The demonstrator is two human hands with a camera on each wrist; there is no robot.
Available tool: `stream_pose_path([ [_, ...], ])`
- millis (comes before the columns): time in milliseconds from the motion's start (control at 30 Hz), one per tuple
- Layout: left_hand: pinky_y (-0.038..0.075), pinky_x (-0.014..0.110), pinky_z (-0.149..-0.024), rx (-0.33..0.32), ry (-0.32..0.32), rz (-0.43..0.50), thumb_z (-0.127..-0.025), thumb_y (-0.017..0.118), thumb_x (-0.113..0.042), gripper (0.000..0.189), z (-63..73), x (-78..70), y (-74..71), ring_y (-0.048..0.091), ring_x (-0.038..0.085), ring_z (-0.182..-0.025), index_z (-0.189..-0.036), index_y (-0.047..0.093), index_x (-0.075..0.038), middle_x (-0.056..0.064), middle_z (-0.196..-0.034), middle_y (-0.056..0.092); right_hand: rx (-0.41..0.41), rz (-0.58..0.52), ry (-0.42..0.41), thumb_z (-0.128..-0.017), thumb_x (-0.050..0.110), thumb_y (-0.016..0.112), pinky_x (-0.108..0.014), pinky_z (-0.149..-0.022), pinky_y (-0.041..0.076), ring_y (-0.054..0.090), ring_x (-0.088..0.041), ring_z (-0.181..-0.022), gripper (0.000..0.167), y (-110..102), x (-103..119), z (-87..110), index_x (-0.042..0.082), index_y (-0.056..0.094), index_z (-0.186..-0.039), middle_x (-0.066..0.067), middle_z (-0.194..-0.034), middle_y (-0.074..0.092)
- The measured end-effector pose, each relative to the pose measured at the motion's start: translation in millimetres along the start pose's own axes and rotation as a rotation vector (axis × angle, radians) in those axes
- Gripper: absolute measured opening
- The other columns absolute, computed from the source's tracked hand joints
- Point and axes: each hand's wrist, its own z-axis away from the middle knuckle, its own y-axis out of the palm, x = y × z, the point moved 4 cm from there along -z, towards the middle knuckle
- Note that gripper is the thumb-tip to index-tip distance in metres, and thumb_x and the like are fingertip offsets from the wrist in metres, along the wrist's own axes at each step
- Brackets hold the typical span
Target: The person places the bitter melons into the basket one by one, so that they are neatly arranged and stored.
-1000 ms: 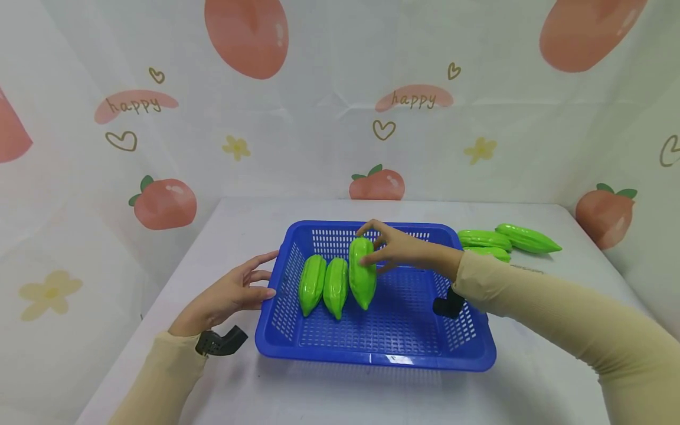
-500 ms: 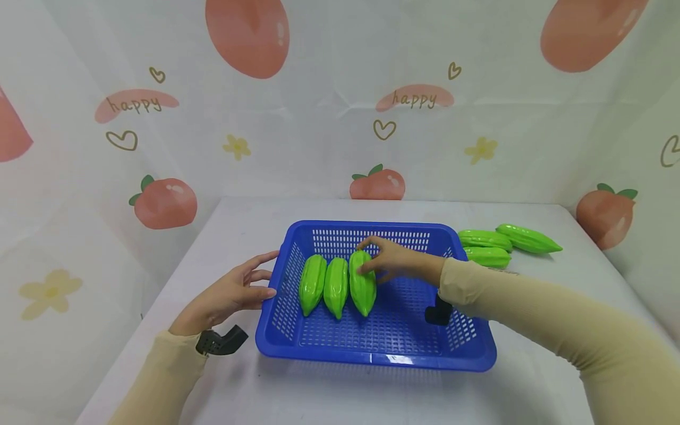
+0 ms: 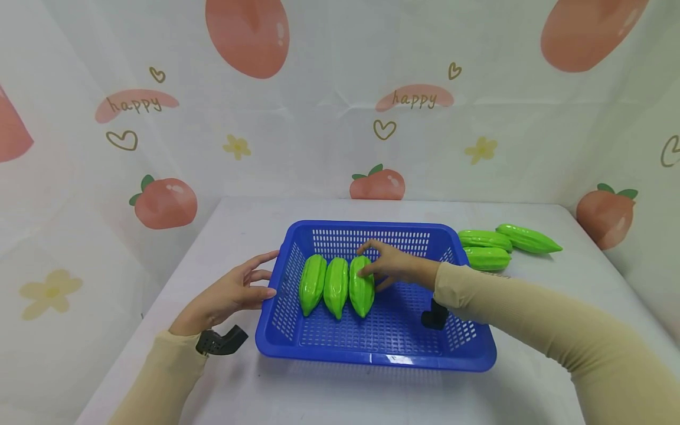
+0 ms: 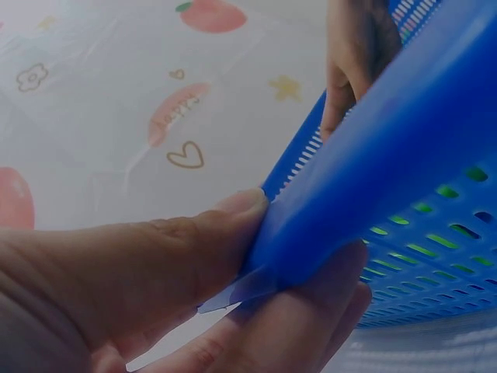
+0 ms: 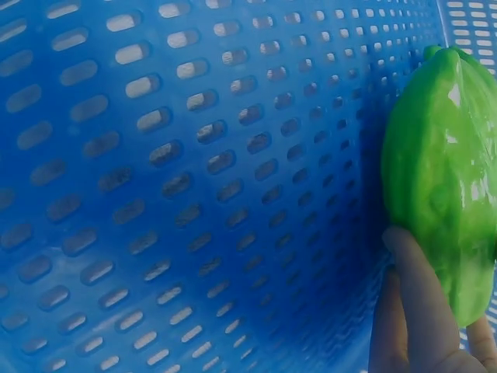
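Observation:
A blue plastic basket (image 3: 430, 361) with slotted walls stands on the table. My left hand (image 3: 234, 292) holds its left rim, thumb above and fingers beneath, as the left wrist view shows. Inside, my right hand (image 3: 392, 263) grips the upper part of a bright green ribbed gourd (image 3: 362, 298), its tip toward me. In the right wrist view, fingers (image 5: 423, 299) press against this glossy gourd (image 5: 439, 171). Two more green gourds, a left one (image 3: 312, 286) and a middle one (image 3: 336, 288), lie beside it in a row.
Right of the basket, near the back of the white table (image 3: 249, 224), lie three more gourds: one angled (image 3: 528, 239), one behind (image 3: 484, 238) and one in front (image 3: 487, 258). A printed cloth (image 3: 319, 159) hangs behind the table.
The right hand has lowered the third gourd into the basket, toward me and down, beside the other two. The left hand stays at the rim.

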Motion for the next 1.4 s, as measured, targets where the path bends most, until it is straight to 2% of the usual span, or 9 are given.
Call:
stream_pose_path([
  [367,0.056,0.046,-0.088,0.015,0.003,0.011,-0.089,0.069,-0.017,0.086,0.2,0.2,0.7,0.069,0.031,-0.1,-0.156,0.015,-0.019,0.026,-0.132,0.05,-0.011,-0.021,-0.003,-0.089,0.002,0.064,-0.05,-0.081,0.058,0.055,-0.05,-0.115,0.051,0.8,-1.6,-2.5,0.007,0.043,-0.135,-0.032,-0.139,0.039],
  [700,0.056,0.045,-0.089,0.016,0.004,0.01,-0.089,0.07,-0.017,0.085,-0.7,1.1,0.3,0.069,0.03,-0.1,-0.155,0.016,-0.02,0.024,-0.13,0.052,0.019,-0.065,0.008,-0.084,-0.003,0.068,-0.047,-0.087,0.056,0.059,-0.044,-0.113,0.067,0.9,-6.7,-4.9,0.006,0.038,-0.143,-0.031,-0.128,0.05],
  [933,0.056,0.046,-0.089,0.016,0.009,-0.002,-0.089,0.069,-0.017,0.086,0.9,-0.6,0.7,0.069,0.031,-0.1,-0.156,0.014,-0.019,0.026,-0.134,0.05,0.05,-0.1,0.032,-0.084,-0.006,0.067,-0.047,-0.091,0.055,0.06,-0.041,-0.113,0.07,1.0,-8.0,-6.2,0.008,0.035,-0.145,-0.03,-0.131,0.047],
  [1067,0.056,0.046,-0.088,0.012,0.007,-0.01,-0.089,0.07,-0.017,0.087,0.7,0.1,0.6,0.069,0.031,-0.101,-0.156,0.014,-0.018,0.027,-0.137,0.048,0.057,-0.083,0.045,-0.085,-0.003,0.069,-0.048,-0.09,0.055,0.058,-0.041,-0.116,0.07,0.4,-9.5,-8.0,0.01,0.036,-0.145,-0.029,-0.131,0.048],
  [1400,0.056,0.045,-0.088,0.021,0.011,-0.002,-0.089,0.069,-0.017,0.086,-2.1,2.3,-0.4,0.069,0.031,-0.1,-0.155,0.015,-0.019,0.025,-0.132,0.052,0.073,-0.061,0.05,-0.085,0.003,0.071,-0.049,-0.087,0.056,0.055,-0.041,-0.121,0.07,-2.0,-12.8,-9.2,0.015,0.038,-0.145,-0.026,-0.126,0.056],
])
